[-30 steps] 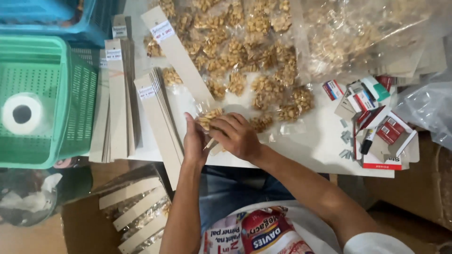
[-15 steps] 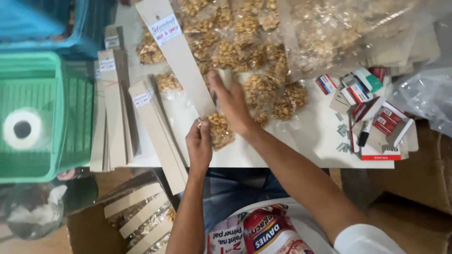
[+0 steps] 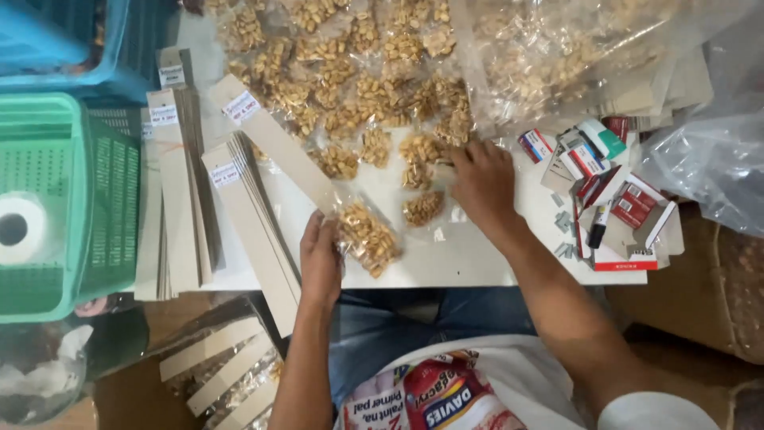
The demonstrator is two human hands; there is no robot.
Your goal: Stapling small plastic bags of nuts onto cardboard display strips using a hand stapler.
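- A person seated at the near edge of a white desk point(image 3: 469, 267) works with both bare hands among small clear packets of peanuts.
- The left hand point(image 3: 320, 263) lies at the near edge, its grip closed lightly on a peanut packet point(image 3: 368, 237) that sits at the lower end of a long cardboard strip point(image 3: 274, 143); thumb and fingers pinch the packet's left side, and the strip runs away up-left from it.
- Whether packet and strip are already joined cannot be told from this view.
- The right hand point(image 3: 483, 181) rests farther in and to the right, fingers curled down on the near fringe of the loose packet heap point(image 3: 358, 80); the fingertips are hidden against the packets, so whether it has one in its grip cannot be told.
- A single loose packet point(image 3: 422, 208) lies just beside that hand.
- To do the step well, it seems wise to keep the held packet square to the strip's end and flat on the desk, and to draw one packet only from the heap.
- Stacked cardboard strips point(image 3: 179, 199) lie left of the hands; a green basket point(image 3: 72, 199) stands beyond them at far left.
- Small red-and-white boxes point(image 3: 629, 207) and a marker pen point(image 3: 598, 225) lie right.
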